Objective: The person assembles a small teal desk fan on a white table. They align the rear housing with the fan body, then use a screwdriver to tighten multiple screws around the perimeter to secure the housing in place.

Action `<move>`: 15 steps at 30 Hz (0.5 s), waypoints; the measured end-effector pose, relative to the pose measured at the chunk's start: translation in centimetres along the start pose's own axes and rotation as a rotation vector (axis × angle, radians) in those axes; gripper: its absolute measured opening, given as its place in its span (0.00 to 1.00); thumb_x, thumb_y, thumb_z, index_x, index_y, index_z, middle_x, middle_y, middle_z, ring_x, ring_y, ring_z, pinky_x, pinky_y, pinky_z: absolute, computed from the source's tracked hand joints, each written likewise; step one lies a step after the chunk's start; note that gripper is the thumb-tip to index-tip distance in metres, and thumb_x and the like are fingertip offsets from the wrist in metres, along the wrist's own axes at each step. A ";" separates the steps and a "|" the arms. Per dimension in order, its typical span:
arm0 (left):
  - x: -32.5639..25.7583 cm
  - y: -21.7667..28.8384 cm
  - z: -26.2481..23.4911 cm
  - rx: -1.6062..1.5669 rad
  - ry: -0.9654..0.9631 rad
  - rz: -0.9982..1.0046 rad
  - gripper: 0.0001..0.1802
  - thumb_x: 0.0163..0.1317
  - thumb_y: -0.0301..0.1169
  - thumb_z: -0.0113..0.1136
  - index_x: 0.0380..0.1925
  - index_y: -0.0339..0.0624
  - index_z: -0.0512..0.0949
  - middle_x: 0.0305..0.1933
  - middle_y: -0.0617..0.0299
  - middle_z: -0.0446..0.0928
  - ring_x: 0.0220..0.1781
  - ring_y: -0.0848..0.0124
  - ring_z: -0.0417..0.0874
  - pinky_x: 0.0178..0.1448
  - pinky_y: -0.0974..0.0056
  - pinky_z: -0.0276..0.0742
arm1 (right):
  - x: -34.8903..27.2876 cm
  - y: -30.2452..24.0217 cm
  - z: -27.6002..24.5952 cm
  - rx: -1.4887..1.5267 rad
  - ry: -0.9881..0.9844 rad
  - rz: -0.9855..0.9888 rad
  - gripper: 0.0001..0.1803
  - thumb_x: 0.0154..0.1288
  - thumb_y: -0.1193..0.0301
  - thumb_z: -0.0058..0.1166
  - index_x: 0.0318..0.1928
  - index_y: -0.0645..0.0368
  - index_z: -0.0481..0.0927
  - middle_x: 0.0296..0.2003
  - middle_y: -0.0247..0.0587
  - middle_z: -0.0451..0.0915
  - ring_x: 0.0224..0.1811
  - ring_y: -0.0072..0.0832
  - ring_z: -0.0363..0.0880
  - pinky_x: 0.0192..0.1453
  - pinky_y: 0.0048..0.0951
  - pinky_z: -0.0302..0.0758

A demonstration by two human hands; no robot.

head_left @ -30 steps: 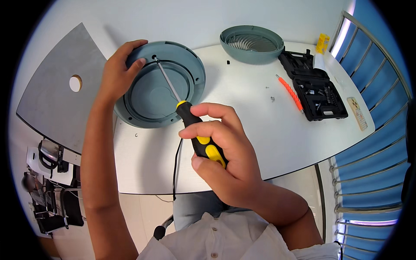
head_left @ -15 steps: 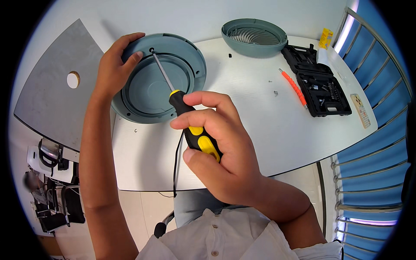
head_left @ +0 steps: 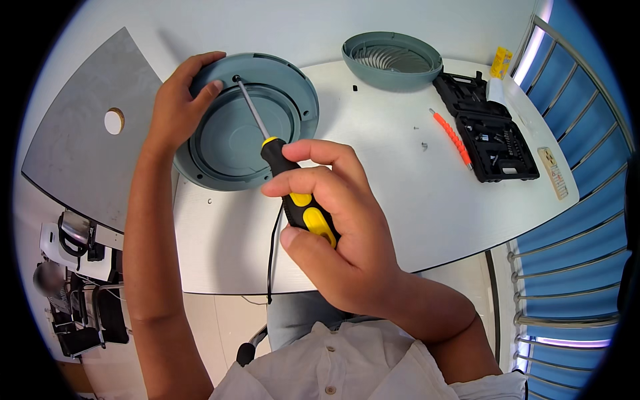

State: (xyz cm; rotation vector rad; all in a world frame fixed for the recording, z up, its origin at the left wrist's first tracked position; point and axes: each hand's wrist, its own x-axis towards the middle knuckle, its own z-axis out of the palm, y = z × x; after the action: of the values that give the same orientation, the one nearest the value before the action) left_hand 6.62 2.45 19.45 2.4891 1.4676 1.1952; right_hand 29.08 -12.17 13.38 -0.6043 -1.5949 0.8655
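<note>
Screwdriver [head_left: 274, 153] sits slightly farther left; its tip stays at the far hole [head_left: 236, 79] in the green shell [head_left: 233, 140], work there apparently unfinished. Right hand [head_left: 353, 227] grasps the handle; left hand [head_left: 177, 110], the rim.

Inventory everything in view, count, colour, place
Round housing: 1, teal, in left hand
Screwdriver: 1, black, yellow, right hand
Grille shell: 1, teal, far side
Tool case: 1, black, table's right
Flexible shaft: 1, orange, beside case
Remote: 1, beige, right edge
Box: 1, yellow, behind case
Cable: 1, black, near edge
Metal bits: count unclear, silver, mid-table
Table: 1, white, centre
Panel: 1, grey, left
Railing: 1, silver, right
Kettle: 1, silver, lower left
Left hand: 1, bare, housing's rim
Right hand: 1, bare, on screwdriver
</note>
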 end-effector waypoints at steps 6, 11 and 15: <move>-0.2 0.1 -0.2 0.007 -0.001 -0.004 0.19 0.57 0.27 0.55 0.51 0.43 0.75 0.48 0.59 0.78 0.48 0.67 0.78 0.54 0.66 0.72 | 0.2 0.2 0.2 0.012 0.002 -0.007 0.16 0.52 0.79 0.47 0.44 0.64 0.72 0.53 0.51 0.60 0.39 0.31 0.72 0.43 0.28 0.69; -0.1 0.2 -0.1 0.013 -0.001 -0.004 0.19 0.56 0.27 0.55 0.51 0.43 0.75 0.48 0.58 0.78 0.48 0.66 0.79 0.54 0.66 0.72 | 0.3 0.4 0.3 0.017 0.009 0.003 0.16 0.52 0.80 0.47 0.44 0.64 0.72 0.53 0.49 0.61 0.38 0.30 0.71 0.42 0.27 0.69; -0.2 0.0 -0.2 0.022 0.004 0.013 0.20 0.56 0.27 0.55 0.51 0.44 0.75 0.48 0.59 0.78 0.48 0.66 0.79 0.54 0.66 0.72 | 0.5 0.8 0.4 0.017 0.018 -0.019 0.16 0.52 0.80 0.48 0.44 0.64 0.72 0.52 0.49 0.61 0.38 0.30 0.71 0.42 0.27 0.69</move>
State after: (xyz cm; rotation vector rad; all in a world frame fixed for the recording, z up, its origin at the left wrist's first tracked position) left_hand 6.49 2.26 19.49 2.5152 1.4760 1.1933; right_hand 28.50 -11.42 13.05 -0.5825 -1.5739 0.8562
